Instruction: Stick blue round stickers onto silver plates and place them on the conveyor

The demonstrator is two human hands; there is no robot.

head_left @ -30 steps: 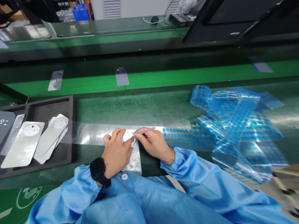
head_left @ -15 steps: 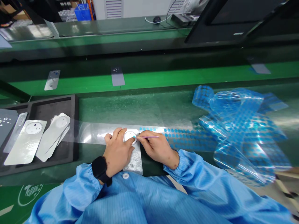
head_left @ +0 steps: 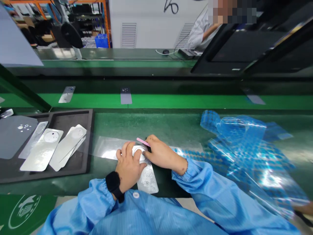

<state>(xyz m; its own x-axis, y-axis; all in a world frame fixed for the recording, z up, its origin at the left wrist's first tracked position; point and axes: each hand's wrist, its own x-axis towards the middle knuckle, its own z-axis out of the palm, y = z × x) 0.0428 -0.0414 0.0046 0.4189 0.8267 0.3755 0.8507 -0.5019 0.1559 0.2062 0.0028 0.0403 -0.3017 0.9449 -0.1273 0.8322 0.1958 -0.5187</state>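
A black handwritten scrawl on the white wall (head_left: 171, 6) and a white logo on the green mat (head_left: 24, 212) stay unreadable from here.

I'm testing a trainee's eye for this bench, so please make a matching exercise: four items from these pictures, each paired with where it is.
Items:
1. pink stick
2. black watch
3. blue-dotted film
4. metal plates

Places:
A. in the black tray
B. held in the right hand
C. on the green bench, right of the hands
D. on the wrist behind the left hand

Pairs: 1-B, 2-D, 3-C, 4-A
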